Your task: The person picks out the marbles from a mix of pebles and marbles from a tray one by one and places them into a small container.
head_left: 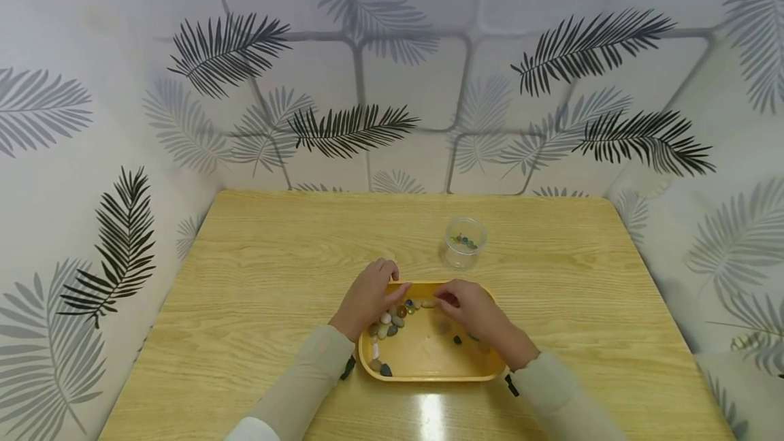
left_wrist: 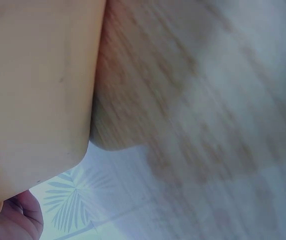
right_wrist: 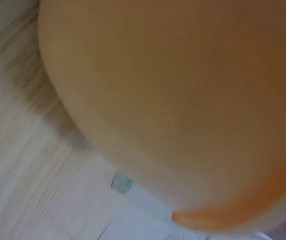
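A yellow tray [head_left: 429, 379] holds pebbles and glass marbles. My left hand [head_left: 367, 298] grips its back left rim, with the thumb inside and the fingers over the outer side; part of that hand [left_wrist: 18, 220] shows below the tray wall [left_wrist: 33, 90] in the left wrist view. My right hand [head_left: 474, 308] reaches over the right side, its fingertips pinching a tan pebble [head_left: 427, 303] by the back wall. Left of it are a blue marble [head_left: 409, 303], an amber marble [head_left: 401, 310] and several grey and white pebbles [head_left: 393, 331].
Behind the tray stands a clear round tub [head_left: 461, 257] with several marbles in it. A dark stone [head_left: 456, 340] lies alone on the tray floor, and a dark grey pebble [head_left: 385, 370] sits in the front left corner. The wooden table [head_left: 257, 257] meets leaf-patterned walls.
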{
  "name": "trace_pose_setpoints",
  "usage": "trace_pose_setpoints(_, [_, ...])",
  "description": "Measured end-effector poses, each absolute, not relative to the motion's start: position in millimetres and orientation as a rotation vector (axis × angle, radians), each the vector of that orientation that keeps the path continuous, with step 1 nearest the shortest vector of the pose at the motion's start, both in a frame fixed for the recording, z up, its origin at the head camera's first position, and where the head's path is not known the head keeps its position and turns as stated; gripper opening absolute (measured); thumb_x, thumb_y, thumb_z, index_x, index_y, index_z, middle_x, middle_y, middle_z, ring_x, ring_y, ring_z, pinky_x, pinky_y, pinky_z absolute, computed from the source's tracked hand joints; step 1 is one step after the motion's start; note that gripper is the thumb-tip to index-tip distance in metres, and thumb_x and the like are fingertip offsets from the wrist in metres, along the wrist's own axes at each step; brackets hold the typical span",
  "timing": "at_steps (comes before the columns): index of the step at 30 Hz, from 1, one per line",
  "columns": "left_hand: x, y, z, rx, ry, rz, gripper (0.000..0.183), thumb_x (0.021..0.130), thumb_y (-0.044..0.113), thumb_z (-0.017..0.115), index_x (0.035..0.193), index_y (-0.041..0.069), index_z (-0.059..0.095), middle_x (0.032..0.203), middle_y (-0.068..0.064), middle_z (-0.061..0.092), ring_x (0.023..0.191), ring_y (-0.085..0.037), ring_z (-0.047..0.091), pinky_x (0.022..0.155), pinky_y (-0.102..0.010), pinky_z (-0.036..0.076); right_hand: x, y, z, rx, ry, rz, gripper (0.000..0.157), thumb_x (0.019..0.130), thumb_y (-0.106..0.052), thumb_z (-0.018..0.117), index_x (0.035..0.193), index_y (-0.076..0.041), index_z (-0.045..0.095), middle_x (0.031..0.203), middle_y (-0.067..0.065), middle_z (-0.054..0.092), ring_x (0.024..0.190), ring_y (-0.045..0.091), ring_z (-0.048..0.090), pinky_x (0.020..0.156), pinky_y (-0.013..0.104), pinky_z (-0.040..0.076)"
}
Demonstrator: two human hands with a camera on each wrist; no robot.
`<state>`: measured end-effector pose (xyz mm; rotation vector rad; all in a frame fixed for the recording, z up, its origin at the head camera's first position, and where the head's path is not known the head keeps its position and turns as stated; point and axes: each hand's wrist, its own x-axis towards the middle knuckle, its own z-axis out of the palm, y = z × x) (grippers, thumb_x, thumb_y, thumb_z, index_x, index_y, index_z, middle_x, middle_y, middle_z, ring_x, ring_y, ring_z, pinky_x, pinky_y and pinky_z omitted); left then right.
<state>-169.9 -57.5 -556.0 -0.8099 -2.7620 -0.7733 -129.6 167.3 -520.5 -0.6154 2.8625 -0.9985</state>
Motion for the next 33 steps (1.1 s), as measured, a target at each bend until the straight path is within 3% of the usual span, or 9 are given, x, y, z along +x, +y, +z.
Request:
trace_pose_setpoints(7, [-170,-57,-556,-0.815,-2.762,-0.760,0.025,0.091,0.039,0.059,0.089,0.016,0.048,0.080,0.006,0.043,0.069,-0.011,0.040,0.062,-0.025,0.038,-129,153,-526,-0.703,2.827,-0.926,0.008,0.086,-0.012,0.067,0.090,-0.006,0.070,0.080,-0.002,0.063,0.068,0.006,0.053,0.062,0.024,0.047])
trace_pose_setpoints(16, [-169,-57,-556,-0.812,-2.762,-0.781,0.025,0.090,0.038,0.059,0.089,0.015,0.049,0.080,0.006,0.043,0.068,-0.011,0.039,0.061,-0.024,0.037,-131,140,-533,-0.721,2.789,-0.870,0.012,0.086,-0.010,0.066,0.094,-0.001,0.070,0.085,0.004,0.065,0.074,0.011,0.057,0.067,0.030,0.048])
trace_pose_setpoints(23, [-169,-58,-557,-0.812,-2.758,-0.791,0.024,0.091,0.037,0.060,0.090,0.016,0.049,0.082,0.006,0.043,0.069,-0.011,0.039,0.062,-0.025,0.038,-132,135,-542,-0.777,2.752,-0.843,0.012,0.087,-0.007,0.063,0.095,-0.001,0.069,0.083,0.003,0.063,0.068,0.010,0.049,0.063,0.027,0.044])
trace_pose_setpoints(33, [-169,-58,-554,-0.811,-2.778,-0.803,0.025,0.091,0.038,0.059,0.090,0.016,0.049,0.080,0.006,0.042,0.068,-0.011,0.039,0.061,-0.025,0.037,-128,127,-547,-0.723,2.761,-0.747,0.017,0.088,-0.013,0.064,0.102,-0.003,0.066,0.091,0.001,0.060,0.082,0.013,0.055,0.072,0.032,0.047])
